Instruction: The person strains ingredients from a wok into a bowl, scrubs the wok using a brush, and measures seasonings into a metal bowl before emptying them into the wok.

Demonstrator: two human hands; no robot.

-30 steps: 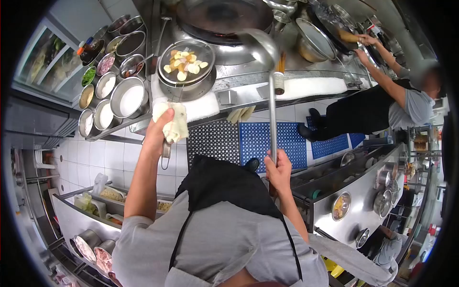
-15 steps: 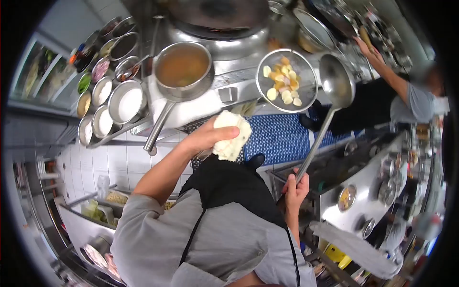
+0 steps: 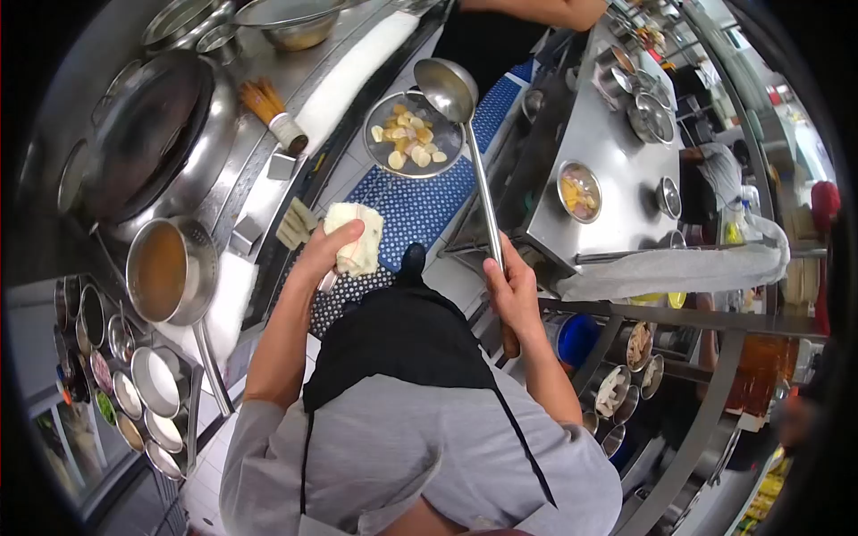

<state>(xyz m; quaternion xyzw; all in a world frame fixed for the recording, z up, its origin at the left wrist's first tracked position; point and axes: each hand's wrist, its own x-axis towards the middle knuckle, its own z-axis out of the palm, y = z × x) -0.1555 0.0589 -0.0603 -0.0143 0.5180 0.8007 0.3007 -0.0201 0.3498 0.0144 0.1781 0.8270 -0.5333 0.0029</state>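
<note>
My left hand (image 3: 331, 252) is closed on a folded cream cloth (image 3: 359, 246), thumb on top. Just beyond it a round metal strainer (image 3: 371, 147) hangs above the floor, with pale and yellowish slices (image 3: 411, 138) in it. Whether its handle runs under the cloth is hidden; a bit of metal shows below that hand. My right hand (image 3: 514, 290) grips the long handle of a ladle (image 3: 447, 87). The ladle's bowl is beside the strainer's far right rim, and its wooden handle end sticks out below my fingers.
A large wok (image 3: 143, 134) is at left, near a saucepan of brown liquid (image 3: 159, 268) and several seasoning containers (image 3: 156, 380). A bamboo brush (image 3: 273, 116) lies by the stove edge. On the right, a steel counter (image 3: 559, 228) carries bowls. Another person's arm (image 3: 554, 11) shows at the top.
My view has turned right, away from the stove and toward the steel counter. Both hands keep their holds on the cloth and ladle. The strainer with slices stays in front of me.
</note>
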